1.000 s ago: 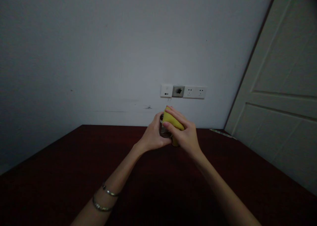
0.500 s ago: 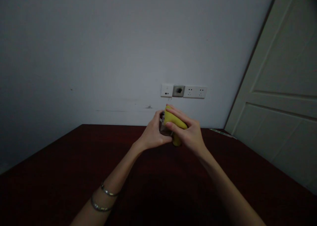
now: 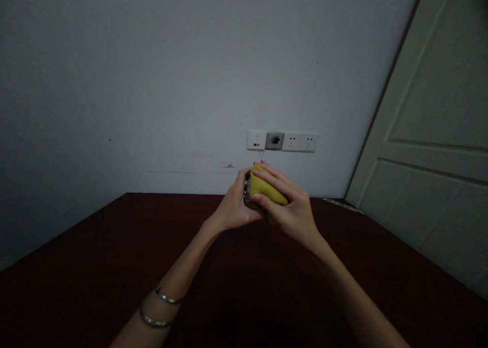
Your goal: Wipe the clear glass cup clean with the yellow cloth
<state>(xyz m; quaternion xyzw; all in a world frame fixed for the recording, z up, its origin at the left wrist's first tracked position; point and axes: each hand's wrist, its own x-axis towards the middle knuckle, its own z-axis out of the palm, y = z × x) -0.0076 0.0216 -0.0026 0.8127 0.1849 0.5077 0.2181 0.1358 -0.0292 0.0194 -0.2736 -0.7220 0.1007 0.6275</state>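
Observation:
My left hand (image 3: 235, 206) is closed around a small dark, shiny object (image 3: 247, 191) with bright glints, perhaps glass; its kind is not clear. In my right hand (image 3: 296, 208) is a folded yellow cloth (image 3: 267, 187), gripped between the thumb below and the fingers on top. The cloth lies against the right side of the shiny object and covers much of it. Both hands are held together above the table, in the middle of the view. Two silver bangles (image 3: 154, 317) circle my left forearm.
A dark red table (image 3: 114, 246) stretches out under my arms to a pale wall (image 3: 171, 83). White sockets (image 3: 300, 142) and a grey wall plate (image 3: 275, 140) sit on that wall. At the right stands a panelled door (image 3: 430, 149). A thin strip (image 3: 343, 205) lies near the table's back right edge.
My right hand and the cloth have shifted slightly left over the shiny object. The cloth's hanging lower end shows less now. My left hand has barely moved.

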